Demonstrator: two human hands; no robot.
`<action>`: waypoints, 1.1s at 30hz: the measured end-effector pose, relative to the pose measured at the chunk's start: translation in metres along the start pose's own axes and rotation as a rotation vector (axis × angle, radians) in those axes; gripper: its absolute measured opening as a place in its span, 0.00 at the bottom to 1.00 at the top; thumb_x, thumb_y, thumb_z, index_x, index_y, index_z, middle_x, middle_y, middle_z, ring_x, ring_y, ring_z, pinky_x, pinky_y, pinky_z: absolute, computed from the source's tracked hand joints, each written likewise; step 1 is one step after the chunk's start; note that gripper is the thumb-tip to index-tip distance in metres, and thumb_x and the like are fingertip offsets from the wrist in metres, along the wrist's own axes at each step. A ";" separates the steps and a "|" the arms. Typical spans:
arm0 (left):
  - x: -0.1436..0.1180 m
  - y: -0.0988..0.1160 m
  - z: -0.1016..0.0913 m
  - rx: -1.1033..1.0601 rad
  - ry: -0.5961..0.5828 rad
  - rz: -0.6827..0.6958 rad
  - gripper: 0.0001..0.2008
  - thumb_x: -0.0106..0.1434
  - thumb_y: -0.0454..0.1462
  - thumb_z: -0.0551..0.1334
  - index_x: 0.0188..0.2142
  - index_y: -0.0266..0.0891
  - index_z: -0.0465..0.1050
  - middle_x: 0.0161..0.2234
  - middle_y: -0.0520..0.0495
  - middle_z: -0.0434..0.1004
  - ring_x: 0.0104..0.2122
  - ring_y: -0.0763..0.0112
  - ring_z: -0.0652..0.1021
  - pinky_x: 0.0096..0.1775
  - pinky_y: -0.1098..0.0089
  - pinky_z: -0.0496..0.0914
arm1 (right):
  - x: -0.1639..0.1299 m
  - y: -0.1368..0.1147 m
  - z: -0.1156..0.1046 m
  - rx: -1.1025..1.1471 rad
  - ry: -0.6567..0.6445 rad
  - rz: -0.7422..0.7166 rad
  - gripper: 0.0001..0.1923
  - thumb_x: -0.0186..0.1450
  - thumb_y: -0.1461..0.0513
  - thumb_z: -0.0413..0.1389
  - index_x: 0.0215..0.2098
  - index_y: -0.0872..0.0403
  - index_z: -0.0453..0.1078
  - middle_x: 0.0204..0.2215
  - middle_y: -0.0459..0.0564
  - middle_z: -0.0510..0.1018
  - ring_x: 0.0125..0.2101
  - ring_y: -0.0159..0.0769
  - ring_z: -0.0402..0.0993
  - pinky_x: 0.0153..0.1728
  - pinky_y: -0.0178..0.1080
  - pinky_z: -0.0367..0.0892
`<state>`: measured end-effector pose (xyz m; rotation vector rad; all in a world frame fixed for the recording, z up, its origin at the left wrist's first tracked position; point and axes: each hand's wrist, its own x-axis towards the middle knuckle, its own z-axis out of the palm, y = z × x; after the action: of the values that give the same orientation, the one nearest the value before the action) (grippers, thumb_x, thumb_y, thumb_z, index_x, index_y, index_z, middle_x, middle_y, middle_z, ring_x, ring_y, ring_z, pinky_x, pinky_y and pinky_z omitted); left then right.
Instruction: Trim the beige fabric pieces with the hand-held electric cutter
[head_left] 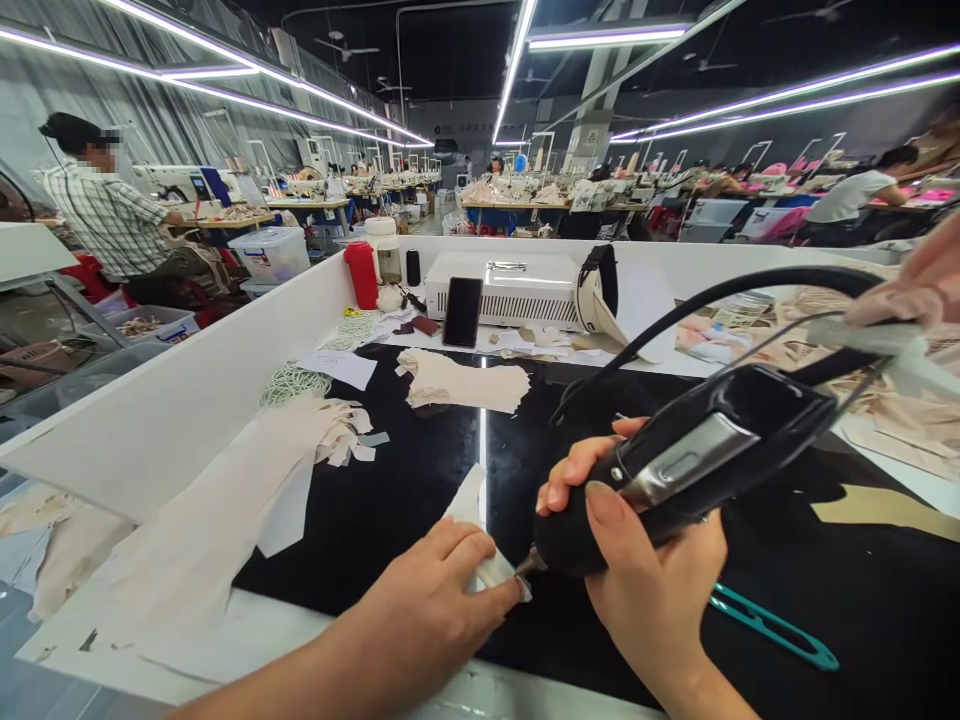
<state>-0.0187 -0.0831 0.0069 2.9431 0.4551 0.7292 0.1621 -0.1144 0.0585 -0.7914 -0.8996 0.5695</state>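
My right hand [637, 560] grips a black corded handheld tool [697, 450], its metal tip touching a small pale fabric piece [471, 505] on the glossy black work surface [390, 500]. Fingers of my left hand [427, 600] press that fabric piece flat right beside the tip. The tool's black cable [720, 295] arcs up and to the right.
A pile of cut pale fabric pieces [461, 380] lies further back, more scraps [337, 430] at left. Teal thread snips [772, 625] rest at right. A red bottle [362, 272], a phone [462, 312] and a white machine [510, 285] stand at the back. Another person's hand [915, 285] is at upper right.
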 end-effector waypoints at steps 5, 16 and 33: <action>0.001 0.001 -0.001 -0.015 -0.006 -0.014 0.13 0.77 0.32 0.57 0.55 0.39 0.77 0.44 0.40 0.74 0.49 0.57 0.78 0.52 0.55 0.80 | 0.002 0.000 0.002 -0.007 -0.007 0.015 0.18 0.68 0.59 0.68 0.51 0.45 0.68 0.30 0.40 0.78 0.24 0.33 0.76 0.28 0.40 0.76; 0.000 0.001 0.005 -0.023 0.006 -0.007 0.12 0.75 0.31 0.60 0.55 0.38 0.76 0.43 0.41 0.72 0.48 0.57 0.77 0.51 0.56 0.80 | 0.007 0.009 0.004 -0.014 -0.015 0.011 0.20 0.67 0.58 0.69 0.52 0.46 0.68 0.31 0.40 0.79 0.25 0.34 0.77 0.29 0.42 0.76; -0.012 0.016 0.015 0.096 0.027 0.006 0.14 0.76 0.34 0.61 0.59 0.34 0.72 0.47 0.37 0.77 0.51 0.53 0.78 0.53 0.53 0.79 | 0.001 0.001 0.003 -0.011 -0.055 0.014 0.18 0.68 0.60 0.68 0.52 0.45 0.68 0.31 0.41 0.78 0.24 0.34 0.77 0.27 0.40 0.76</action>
<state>-0.0179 -0.1025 -0.0095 3.0283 0.4974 0.7694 0.1596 -0.1120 0.0596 -0.7955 -0.9490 0.6012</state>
